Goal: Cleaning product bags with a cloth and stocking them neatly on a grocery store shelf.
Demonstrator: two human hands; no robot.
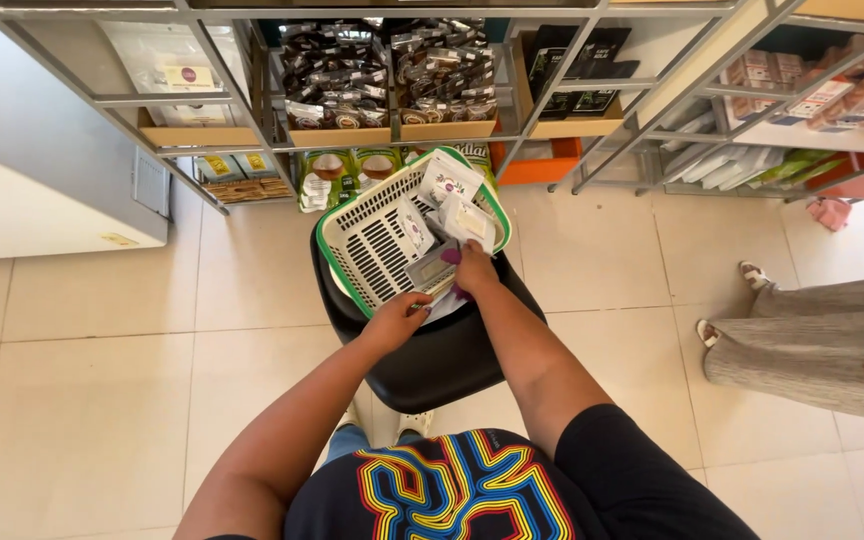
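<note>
A white plastic basket with a green rim rests on a black stool in front of me. Several small white packets lie in its right half. My left hand rests on the basket's near rim, fingers curled over the edge. My right hand reaches into the basket and grips a small grey-white packet near the near edge. Both arms are bare and stretch forward from my dark shirt.
Metal shelving holding bagged goods runs across the top. A white chest freezer stands at the left. Another person in striped trousers and sandals stands at the right on the tiled floor.
</note>
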